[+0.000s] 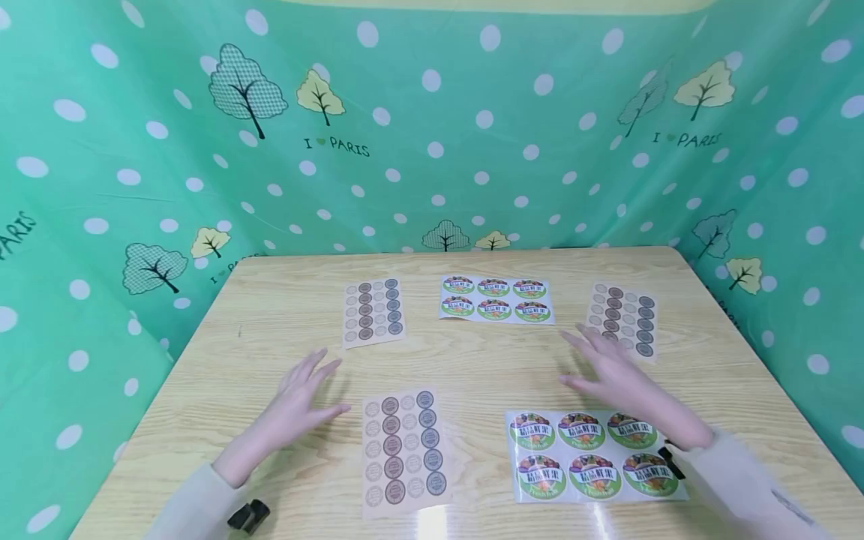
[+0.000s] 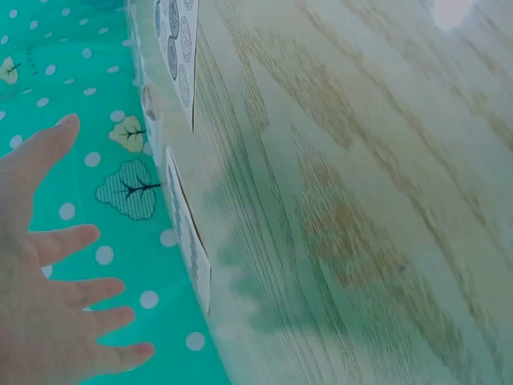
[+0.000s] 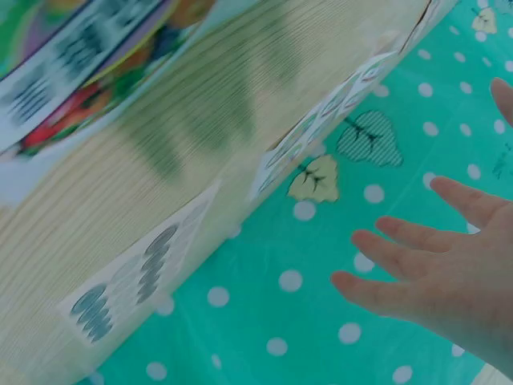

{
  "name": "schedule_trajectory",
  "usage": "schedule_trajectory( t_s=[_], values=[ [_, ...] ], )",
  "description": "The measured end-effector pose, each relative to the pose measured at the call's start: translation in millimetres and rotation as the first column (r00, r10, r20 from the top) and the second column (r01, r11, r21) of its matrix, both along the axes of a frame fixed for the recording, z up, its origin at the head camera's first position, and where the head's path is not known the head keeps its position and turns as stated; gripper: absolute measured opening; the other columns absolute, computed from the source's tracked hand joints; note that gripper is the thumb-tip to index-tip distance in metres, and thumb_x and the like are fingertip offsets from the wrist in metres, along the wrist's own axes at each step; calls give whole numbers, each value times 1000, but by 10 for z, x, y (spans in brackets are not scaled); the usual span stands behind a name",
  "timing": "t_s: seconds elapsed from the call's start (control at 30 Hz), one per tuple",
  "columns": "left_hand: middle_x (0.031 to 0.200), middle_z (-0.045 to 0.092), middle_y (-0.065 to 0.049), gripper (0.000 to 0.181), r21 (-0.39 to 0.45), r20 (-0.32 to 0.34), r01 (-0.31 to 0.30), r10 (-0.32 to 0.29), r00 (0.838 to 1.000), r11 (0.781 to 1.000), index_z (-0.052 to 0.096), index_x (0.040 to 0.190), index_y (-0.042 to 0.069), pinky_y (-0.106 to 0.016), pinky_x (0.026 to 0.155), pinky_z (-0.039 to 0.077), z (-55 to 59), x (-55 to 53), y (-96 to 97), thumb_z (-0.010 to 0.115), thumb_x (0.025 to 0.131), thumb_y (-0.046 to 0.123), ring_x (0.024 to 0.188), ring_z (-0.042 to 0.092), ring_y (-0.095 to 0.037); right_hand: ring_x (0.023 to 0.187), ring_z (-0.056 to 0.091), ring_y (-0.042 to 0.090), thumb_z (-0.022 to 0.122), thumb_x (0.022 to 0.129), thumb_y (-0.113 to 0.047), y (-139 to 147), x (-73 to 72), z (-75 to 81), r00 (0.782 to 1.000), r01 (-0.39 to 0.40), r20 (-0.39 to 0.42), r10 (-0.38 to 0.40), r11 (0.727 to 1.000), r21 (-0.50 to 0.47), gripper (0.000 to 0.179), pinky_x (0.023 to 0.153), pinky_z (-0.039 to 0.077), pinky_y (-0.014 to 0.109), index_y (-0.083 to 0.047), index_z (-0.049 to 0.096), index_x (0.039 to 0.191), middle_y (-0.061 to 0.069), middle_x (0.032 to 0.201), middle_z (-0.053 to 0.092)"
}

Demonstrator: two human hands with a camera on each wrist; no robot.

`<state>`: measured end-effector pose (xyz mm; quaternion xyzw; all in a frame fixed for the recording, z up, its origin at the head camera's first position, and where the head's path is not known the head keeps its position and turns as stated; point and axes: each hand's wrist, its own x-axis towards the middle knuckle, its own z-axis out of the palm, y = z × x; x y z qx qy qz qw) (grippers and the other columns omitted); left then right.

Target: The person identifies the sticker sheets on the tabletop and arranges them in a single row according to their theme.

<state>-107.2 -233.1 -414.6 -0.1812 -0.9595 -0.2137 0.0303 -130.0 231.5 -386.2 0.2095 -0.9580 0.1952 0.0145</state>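
Observation:
Both hands hover over the table with fingers spread, holding nothing. In the head view my left hand [image 1: 297, 401] is between the far-left sheet of small round stickers [image 1: 374, 312] and the near one [image 1: 405, 454], left of both. My right hand [image 1: 610, 371] reaches in from the right, its fingers by the far-right sheet of small round stickers [image 1: 631, 346]. Below that wrist lies a glossy sheet of large fruit-label stickers [image 1: 560, 442], partly covered by the sleeve. A matching fruit-label sheet [image 1: 496, 300] lies at the back middle. The wrist views show both hands [image 2: 48, 281] [image 3: 449, 265] with fingers extended.
The sheets lie flat on a light wood-grain table [image 1: 472, 367]. A green dotted cloth [image 1: 432, 135] with printed trees hangs behind it and at both sides. A black clip-like piece [image 1: 249, 517] sits at the left sleeve. Light glares on the table's near edge.

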Motion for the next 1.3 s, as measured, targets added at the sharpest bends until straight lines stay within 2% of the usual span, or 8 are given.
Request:
schedule_trajectory(
  t_s=[0.13,0.3,0.5,0.63,0.8,0.93,1.1,1.3],
  values=[
    [135,30,-25,70,55,1,-2,1,1000,998,41,128,1,-64,95,21,-5,0,22,66,74,39,120,28,-45,117,30,50,64,79,-30,-124,-28,-7,999,-29,22,30,998,-50,67,93,24,65,-2,35,133,30,134,27],
    [132,35,-25,67,148,55,-14,6,998,989,42,128,0,-62,92,28,-22,3,40,67,75,34,117,35,-45,118,35,43,64,80,-26,-277,-55,-30,995,-64,60,74,987,-150,63,95,30,57,0,37,130,27,131,36],
    [127,43,-22,62,259,136,-37,2,991,965,43,126,-1,-55,94,33,-27,-5,58,68,76,24,115,41,-40,119,37,38,62,82,-24,-482,-78,-35,979,-74,164,120,963,-260,59,97,31,53,-1,38,130,22,131,40],
    [124,47,-22,59,330,192,-57,-8,981,942,45,125,-2,-51,91,39,-27,-9,65,67,77,23,109,46,-37,115,41,37,61,82,-21,-630,-92,-40,961,-68,236,147,947,-313,56,94,36,52,-2,39,130,19,130,42],
    [121,48,-25,55,422,267,-86,-33,963,903,45,123,-4,-49,88,42,-51,-12,66,66,78,19,105,49,-38,111,45,37,59,84,-20,-801,-116,-76,926,-78,312,211,919,-387,52,92,38,51,0,41,128,20,127,45],
    [119,48,-26,54,453,312,-109,-43,949,885,45,122,-5,-48,87,44,-75,-17,82,66,78,18,104,49,-39,106,48,39,58,84,-15,-921,-126,-83,881,-75,383,278,882,-466,48,89,43,46,3,42,126,25,121,47],
    [117,50,-26,53,461,344,-127,-45,938,878,47,120,-7,-42,85,47,-105,-36,110,67,76,15,102,51,-37,102,51,37,60,82,-12,-1088,-113,-104,833,-64,449,323,863,-501,46,83,48,38,5,45,122,26,117,50],
    [113,54,-23,50,447,366,-144,-34,930,883,50,116,-7,-35,81,49,-164,-72,135,68,76,15,96,54,-32,98,55,29,61,80,-13,-1254,-140,-186,790,35,544,283,865,-500,45,80,49,33,1,49,120,20,113,55]
  ],
)
